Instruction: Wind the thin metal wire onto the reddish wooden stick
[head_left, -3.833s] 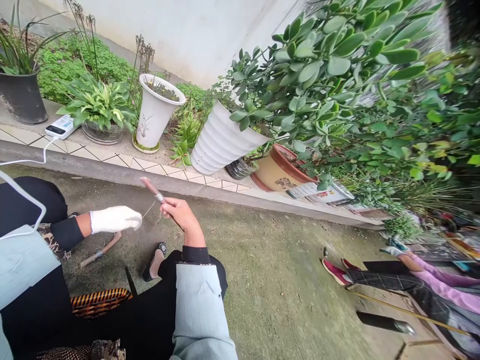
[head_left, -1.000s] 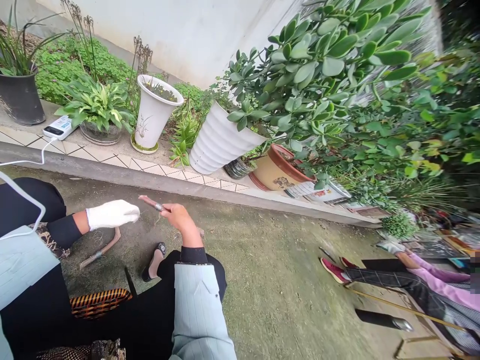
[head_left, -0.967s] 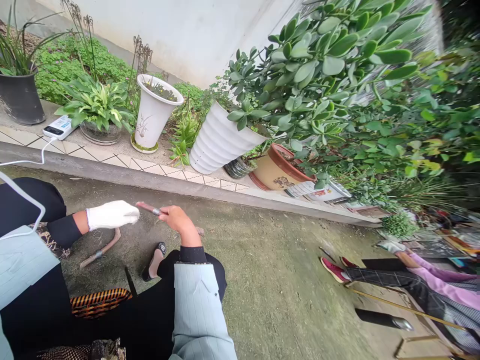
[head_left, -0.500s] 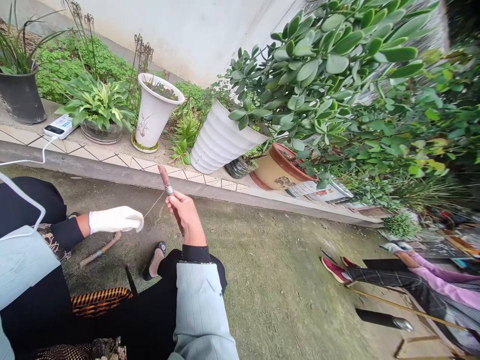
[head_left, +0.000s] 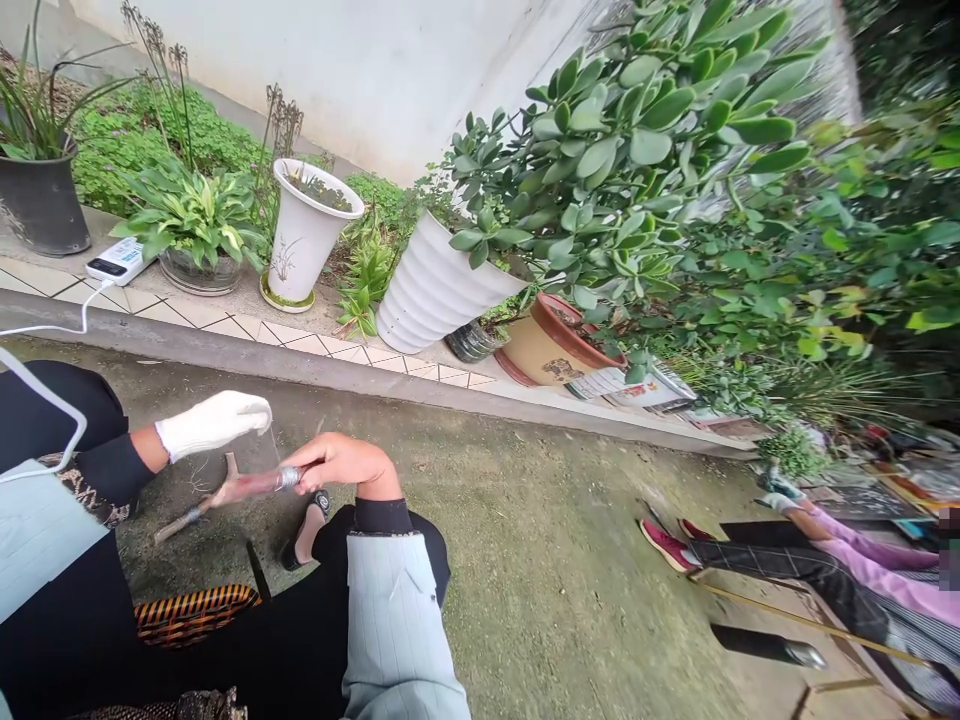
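Note:
My left hand [head_left: 214, 422], in a white glove, is closed with its fingertips pinched on a thin wire [head_left: 274, 440]. The wire runs down to a silvery coil [head_left: 288, 478] wound round a brown stick [head_left: 255, 486]. My bare right hand [head_left: 341, 463] grips that stick just beside the coil, and its free end points left, roughly level. Below and behind it, another stick [head_left: 178, 524] with wire round it lies on the ground. The held stick overlaps it in view, so part of it is hidden.
A tiled ledge [head_left: 217, 322] carries potted plants, including a white pot [head_left: 304, 240] and a ribbed white planter [head_left: 442, 285]. A power bank [head_left: 116, 262] with a white cable lies there. An orange-and-black woven item [head_left: 191, 612] is by my legs. Another person [head_left: 795, 570] sits at right.
My right hand has turned the stick from upright to nearly level, pointing left. My gloved left hand has risen slightly and shifted left, and the wire between the hands is now shorter and steeper.

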